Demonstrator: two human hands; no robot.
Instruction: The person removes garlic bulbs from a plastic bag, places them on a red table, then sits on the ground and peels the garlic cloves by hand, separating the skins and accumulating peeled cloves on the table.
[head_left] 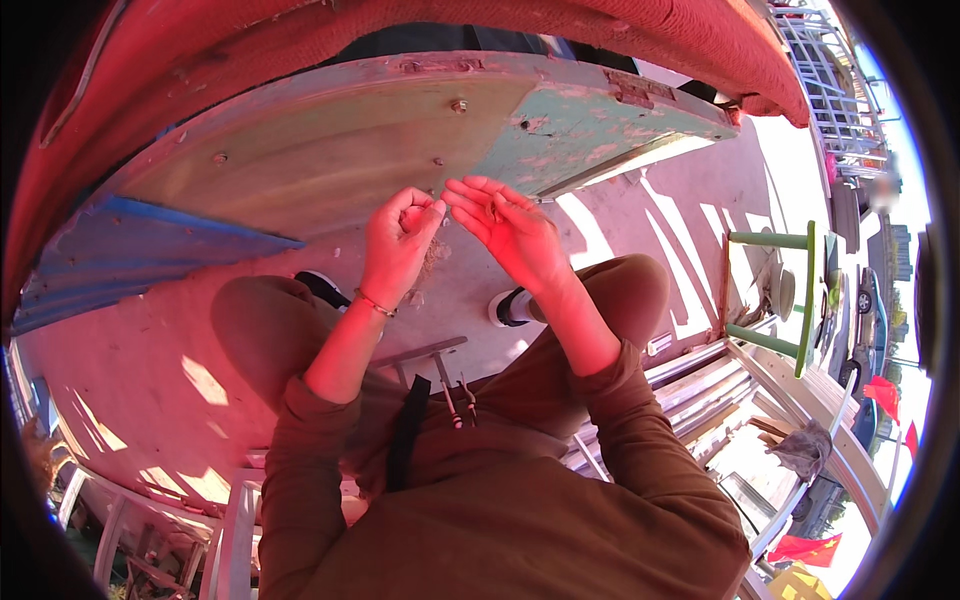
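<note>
Both my hands are raised over my lap, close together in front of a worn board. My left hand (396, 245) is closed, thumb pressed to curled fingers; anything in the pinch is too small to make out. My right hand (520, 235) is turned palm up, its fingers stretched out toward the left one and its thumb bent over the palm. A tiny dark spot shows on that palm, too small to name. Crumb-like debris (432, 262) lies on the ground beyond my left wrist.
The bolted board (350, 150) spans the front, under red fabric (500, 22). Blue corrugated sheet (130, 260) stands at left. A green metal frame (810, 300) and stacked pale bars (700, 395) are at right. White railings (240, 530) are behind me at left.
</note>
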